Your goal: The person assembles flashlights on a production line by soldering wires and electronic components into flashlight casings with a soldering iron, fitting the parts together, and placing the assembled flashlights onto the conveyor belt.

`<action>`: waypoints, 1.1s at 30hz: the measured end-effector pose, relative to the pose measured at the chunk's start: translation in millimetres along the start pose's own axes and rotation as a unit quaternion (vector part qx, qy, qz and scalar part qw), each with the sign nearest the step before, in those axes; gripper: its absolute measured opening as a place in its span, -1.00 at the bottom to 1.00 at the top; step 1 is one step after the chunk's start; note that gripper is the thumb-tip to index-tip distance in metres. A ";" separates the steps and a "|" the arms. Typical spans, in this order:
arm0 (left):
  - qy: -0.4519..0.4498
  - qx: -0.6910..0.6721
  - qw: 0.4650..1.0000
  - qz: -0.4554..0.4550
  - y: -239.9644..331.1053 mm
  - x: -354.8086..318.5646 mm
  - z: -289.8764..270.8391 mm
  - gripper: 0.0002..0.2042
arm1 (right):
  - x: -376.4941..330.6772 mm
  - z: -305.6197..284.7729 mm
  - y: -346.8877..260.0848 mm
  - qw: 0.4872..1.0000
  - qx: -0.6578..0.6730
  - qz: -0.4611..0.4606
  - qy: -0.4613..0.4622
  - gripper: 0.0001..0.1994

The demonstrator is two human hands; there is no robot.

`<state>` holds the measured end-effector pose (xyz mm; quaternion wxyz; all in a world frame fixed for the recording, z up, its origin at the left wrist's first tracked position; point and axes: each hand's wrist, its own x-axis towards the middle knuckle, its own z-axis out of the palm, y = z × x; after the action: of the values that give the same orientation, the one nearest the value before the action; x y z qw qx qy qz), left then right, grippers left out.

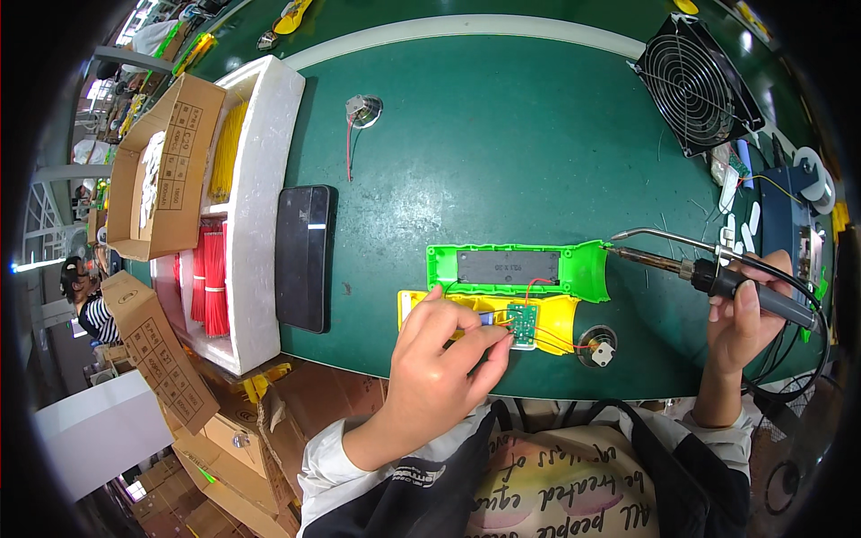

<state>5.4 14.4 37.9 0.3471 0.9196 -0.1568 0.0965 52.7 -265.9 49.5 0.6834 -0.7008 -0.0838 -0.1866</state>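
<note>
Head view: your left hand (446,351) is nearly closed, fingertips bunched, though I can't tell what they grip; your right hand (746,314), well to its right, curls around a soldering iron (707,276). Just beyond the left lies a green shell (585,274); beneath its fingers, a yellow shell (558,315); at its fingertips, a circuit board (523,325).

Printing is seen on cardboard boxes (184,161) at left, a black pad (508,267) centrally, a shirt (569,489) and jacket (435,498) below.
</note>
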 end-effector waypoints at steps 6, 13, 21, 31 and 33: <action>0.005 0.001 1.000 0.008 -2.5 -0.7 2.5 -0.84 | -0.3 3.4 -0.1 1.000 -0.005 0.019 0.018 -0.78; 0.030 0.009 0.999 0.009 -3.9 -1.0 6.7 -0.84 | 0.4 1.5 1.7 0.999 -0.010 0.022 0.022 -0.80; 0.045 -0.010 0.999 0.022 -6.8 -5.2 3.2 -0.83 | 0.0 -3.0 4.7 0.999 0.000 0.015 0.031 -0.81; -0.028 -0.064 0.991 0.111 37.4 -25.7 19.2 -0.70 | 3.7 -5.8 9.3 0.996 0.012 0.015 0.085 -0.83; -0.068 -0.050 0.991 0.104 55.3 -26.4 37.7 -0.72 | 4.5 -4.7 11.3 0.997 0.015 0.015 0.073 -0.83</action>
<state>-36.2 -44.3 36.1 0.3689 0.8843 -0.2793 0.0619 60.3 -271.7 40.7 0.7006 -0.6764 -0.0264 -0.2258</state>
